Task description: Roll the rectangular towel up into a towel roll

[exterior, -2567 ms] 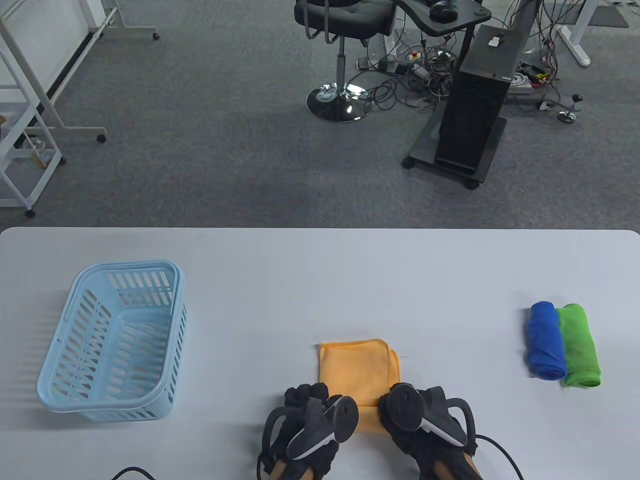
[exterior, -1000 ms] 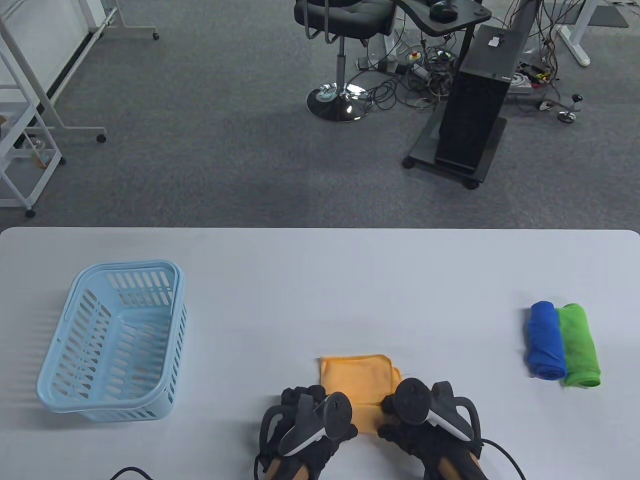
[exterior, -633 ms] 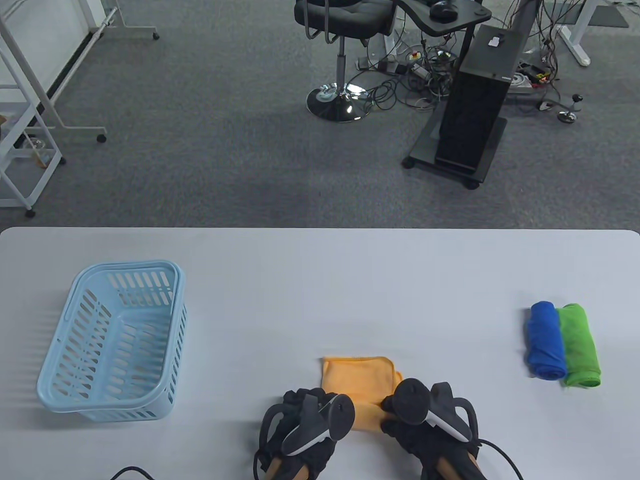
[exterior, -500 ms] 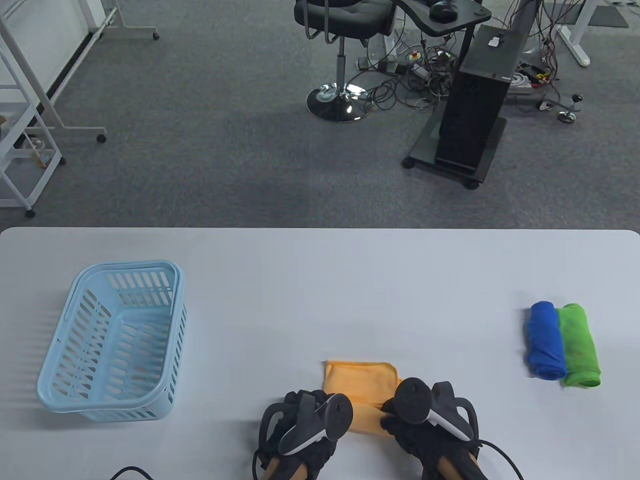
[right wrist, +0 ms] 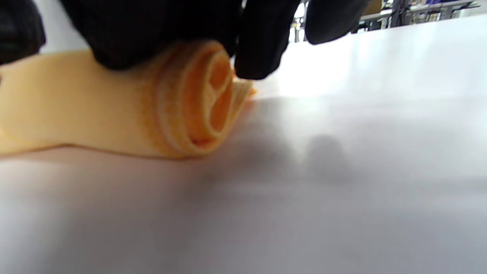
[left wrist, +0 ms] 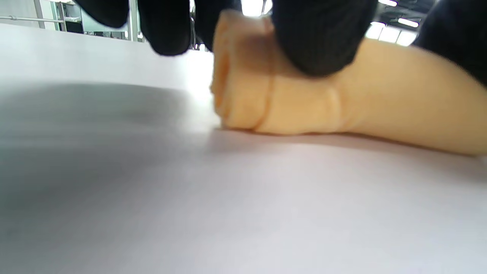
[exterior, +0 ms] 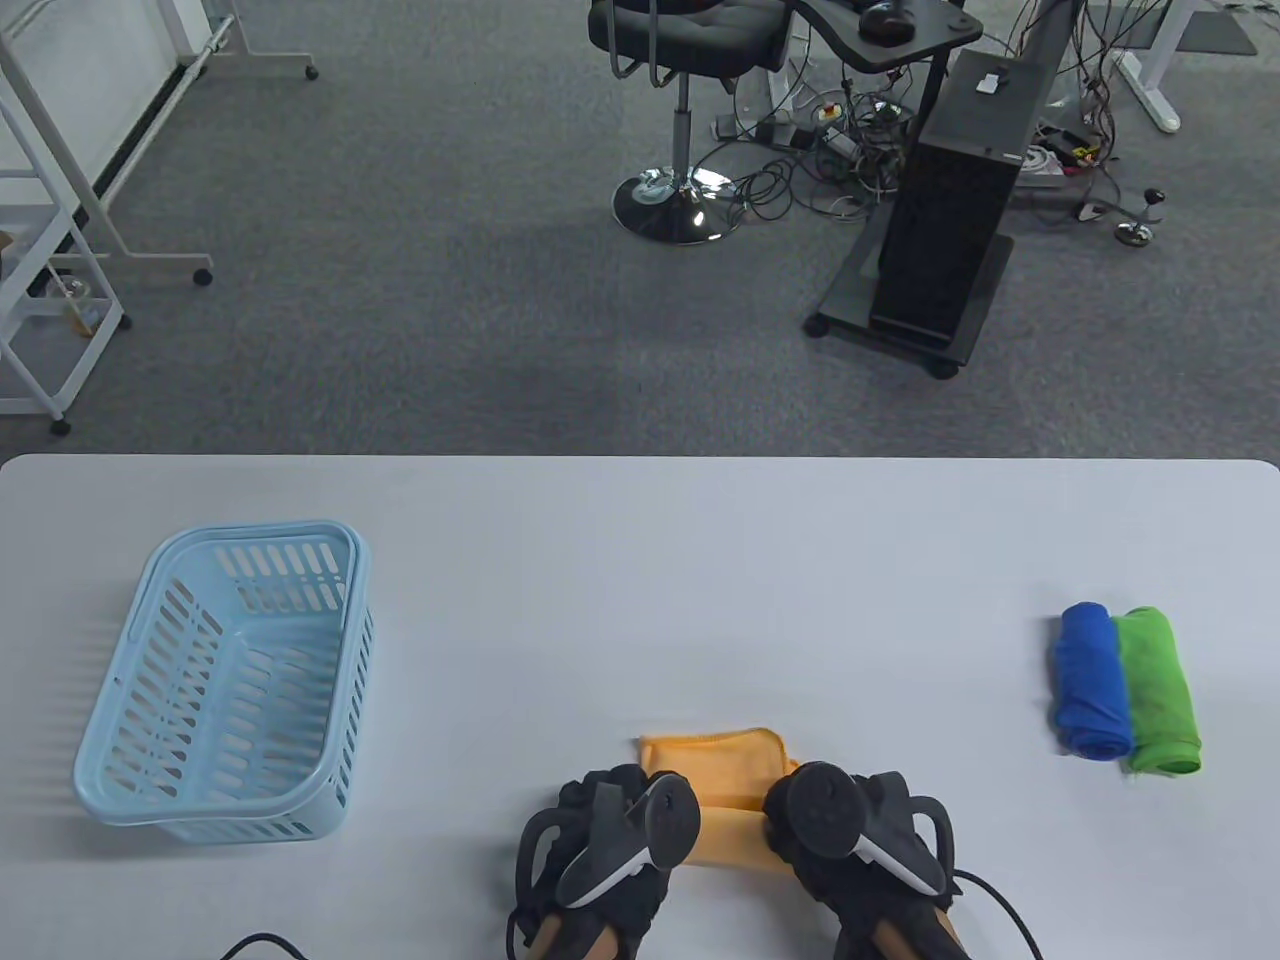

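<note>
An orange towel lies near the table's front edge, its near part wound into a roll and a short flat strip lying beyond it. My left hand grips the roll's left end; in the left wrist view its fingers curl over the top of the roll. My right hand grips the right end. In the right wrist view the spiral of the roll's end shows under the gloved fingers. The trackers hide most of both hands from above.
A light blue slatted basket stands at the table's left. A blue towel roll and a green one lie side by side at the right. A black cable loops at the front edge.
The roll has grown thicker while the flat strip has shortened, its far edge drawing toward me. Both hands stayed on the roll's ends near the front edge.
</note>
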`<state>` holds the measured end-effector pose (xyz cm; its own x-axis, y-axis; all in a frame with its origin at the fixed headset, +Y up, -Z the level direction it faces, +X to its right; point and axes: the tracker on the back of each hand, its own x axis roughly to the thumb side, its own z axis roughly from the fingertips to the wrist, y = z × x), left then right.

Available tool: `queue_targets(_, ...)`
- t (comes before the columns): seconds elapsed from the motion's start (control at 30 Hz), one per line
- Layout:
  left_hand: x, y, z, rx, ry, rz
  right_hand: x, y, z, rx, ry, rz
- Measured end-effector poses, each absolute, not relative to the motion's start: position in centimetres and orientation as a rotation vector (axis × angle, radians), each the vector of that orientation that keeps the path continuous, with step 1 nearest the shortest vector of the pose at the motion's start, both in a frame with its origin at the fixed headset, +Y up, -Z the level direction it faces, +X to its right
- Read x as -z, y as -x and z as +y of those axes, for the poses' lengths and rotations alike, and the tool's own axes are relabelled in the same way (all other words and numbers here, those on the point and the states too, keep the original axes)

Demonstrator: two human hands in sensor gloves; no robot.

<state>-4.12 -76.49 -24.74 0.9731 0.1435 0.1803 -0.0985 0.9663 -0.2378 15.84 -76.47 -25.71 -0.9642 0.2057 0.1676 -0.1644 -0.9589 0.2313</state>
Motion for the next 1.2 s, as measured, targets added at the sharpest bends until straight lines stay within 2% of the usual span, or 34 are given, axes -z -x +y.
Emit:
queue_targets(0.03, 24.7, 3.9, -76.5, -0.097, 0.194, -0.221, 25.6, -15.7, -76.6, -2.909, -0.279, 0.322)
queue_targets(0.17, 24.6, 3.8, -76.6, -0.076, 0.199, -0.234, 25.6, -15.7, -76.7, -2.901, -0.267, 0.388)
queue_targets(0.33, 24.7, 3.4, -77.0, 0.019, 0.260, -0.253, 25.7, -15.6, -77.3, -2.963, -0.260, 0.487)
queue_targets(0.4, 24.6, 3.2, -76.9, 0.041, 0.213, -0.264, 25.9, -15.7, -77.3, -2.939, -0.241, 0.473)
queue_targets(0.47, 24.6, 3.5, -76.5, -0.039, 0.150, -0.275, 25.9, -15.9, -77.2, -2.922, -0.229, 0.421)
queue_targets(0.77, 25.1, 4.8, -76.5, -0.182, 0.230, -0.234, 26.3, -16.9, -77.0, -2.807, -0.249, 0.521)
queue_targets(0.97, 24.8, 4.5, -76.2, -0.149, 0.167, -0.219, 26.2, -16.9, -76.7, -2.855, -0.207, 0.430)
queue_targets(1.07, 24.4, 4.1, -76.0, -0.155, 0.056, -0.283, 26.3, -16.9, -76.5, -2.781, -0.187, 0.368)
queue_targets(1.2, 24.3, 3.8, -75.9, -0.086, 0.097, -0.321, 26.2, -16.8, -76.4, -2.848, -0.234, 0.305)
